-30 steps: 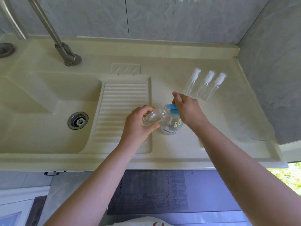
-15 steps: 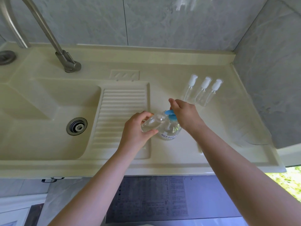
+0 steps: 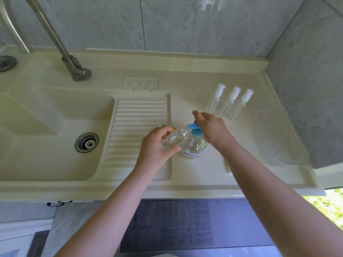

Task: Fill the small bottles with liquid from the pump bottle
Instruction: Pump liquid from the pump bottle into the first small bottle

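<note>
A clear pump bottle (image 3: 194, 148) with a blue pump head (image 3: 194, 127) stands on the cream counter (image 3: 200, 175) beside the ribbed drainboard. My left hand (image 3: 155, 145) grips a small clear bottle (image 3: 173, 138), tilted with its mouth up against the blue spout. My right hand (image 3: 208, 125) rests on top of the pump head, fingers laid over it. Three small clear bottles with white caps (image 3: 232, 101) stand in a row at the back right.
A sink basin (image 3: 46, 138) with a metal drain (image 3: 86, 142) lies to the left, a steel tap (image 3: 74, 67) behind it. Grey tiled walls close off the back and the right. The counter's front edge runs below my forearms.
The view has tipped slightly, so everything sits lower in frame. Both hands keep their hold on the small bottle and the pump head.
</note>
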